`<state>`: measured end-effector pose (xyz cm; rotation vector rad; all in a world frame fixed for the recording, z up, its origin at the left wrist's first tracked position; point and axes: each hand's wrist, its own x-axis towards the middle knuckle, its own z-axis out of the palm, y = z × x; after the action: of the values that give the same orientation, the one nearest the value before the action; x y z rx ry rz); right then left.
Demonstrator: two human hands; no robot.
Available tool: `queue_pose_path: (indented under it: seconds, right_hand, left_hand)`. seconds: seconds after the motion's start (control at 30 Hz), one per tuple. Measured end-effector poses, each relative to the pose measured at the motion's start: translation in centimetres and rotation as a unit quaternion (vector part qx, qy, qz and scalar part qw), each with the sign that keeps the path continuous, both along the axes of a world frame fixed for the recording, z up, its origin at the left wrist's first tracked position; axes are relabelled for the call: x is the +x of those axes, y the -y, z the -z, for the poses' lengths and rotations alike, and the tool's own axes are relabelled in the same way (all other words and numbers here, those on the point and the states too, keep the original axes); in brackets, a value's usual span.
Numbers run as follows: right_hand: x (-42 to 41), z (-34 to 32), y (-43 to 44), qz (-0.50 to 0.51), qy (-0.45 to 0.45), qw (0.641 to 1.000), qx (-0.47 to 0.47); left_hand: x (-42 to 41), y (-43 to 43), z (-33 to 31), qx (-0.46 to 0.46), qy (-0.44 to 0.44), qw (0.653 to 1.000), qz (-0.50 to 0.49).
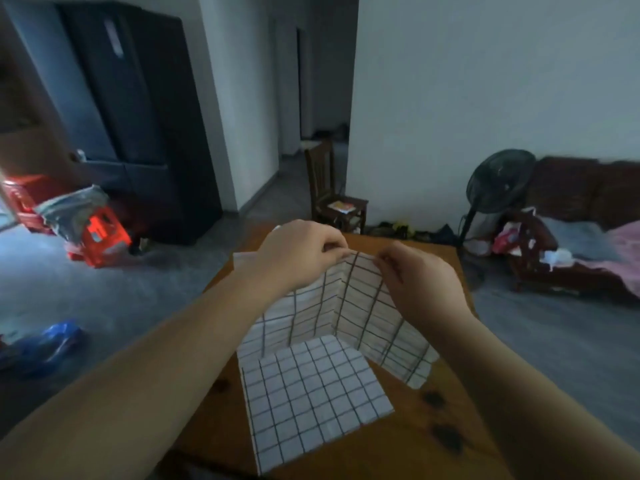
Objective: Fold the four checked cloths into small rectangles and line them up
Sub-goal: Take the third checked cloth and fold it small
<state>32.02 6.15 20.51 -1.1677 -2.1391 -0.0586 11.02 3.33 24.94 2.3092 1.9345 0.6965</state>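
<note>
Over the wooden table (446,403) both hands lift a white cloth with brown checks (349,306) by its top edge. My left hand (298,254) pinches that edge at the left and my right hand (419,282) pinches it at the right, close together. The cloth hangs with a vertical crease down its middle, its lower part resting on the table. A second cloth with dark checks (311,396) lies flat near the table's front, partly under the held one. A white corner of another cloth (242,259) shows behind my left wrist.
A wooden chair (332,192) stands beyond the table's far edge. A black standing fan (495,188) and a sofa with bedding (588,237) are at the right. Red crates and bags (93,230) sit on the floor at the left by a dark fridge (138,116).
</note>
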Motion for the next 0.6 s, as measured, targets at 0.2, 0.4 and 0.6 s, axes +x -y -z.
queue_pose_path:
  seconds: [0.2, 0.4, 0.6]
  right_hand:
    - [3.4, -3.1, -0.3, 0.032, -0.048, 0.998, 0.03]
    - [4.1, -5.2, -1.1, 0.052, -0.103, 0.993, 0.028]
    - [-0.2, -7.1, 0.5, 0.037, -0.095, 0.994, 0.05]
  left_hand:
    - [-1.2, 0.3, -6.4, 0.046, -0.023, 0.999, -0.017]
    - [-4.5, 0.7, -9.6, 0.077, -0.027, 0.994, -0.075]
    - [-5.2, 1.0, -9.7, 0.045, -0.049, 0.993, -0.101]
